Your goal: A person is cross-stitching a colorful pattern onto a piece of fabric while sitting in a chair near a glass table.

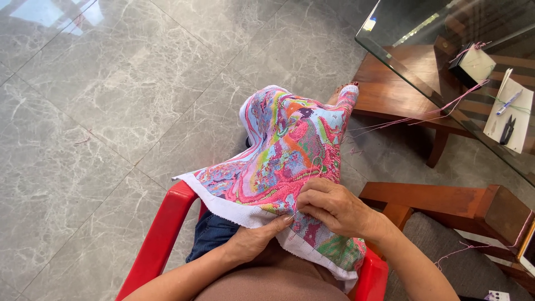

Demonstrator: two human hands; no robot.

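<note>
A cross-stitch canvas [284,150], densely worked in pink, green, orange and pale blue with a bare white woven border, lies draped over the person's lap and raised knees in the centre of the frame, its far end reaching up toward the middle right. At its near white edge, in the lower centre, the right hand [334,207] rests on the stitched face with its fingers curled in and the tips pinched together on the cloth; any needle between them is too small to make out. The left hand [253,238] comes up from below, partly tucked under the border, its thumb pressed onto the white weave just beside the right fingertips, so both hands close on the fabric at one spot. Under the cloth show a glossy red plastic chair [161,234], blue denim and a brown garment. Pink thread [429,114] trails from the canvas toward the upper right, onto a glass tabletop [401,56] over a wooden frame, where a white sheet of paper [515,120] carries small black snips [507,130] and a pen [508,103]. A wooden chair with a grey cushion [446,245] sits at the lower right, and polished grey marble-patterned floor tiles [111,100] fill the left
</note>
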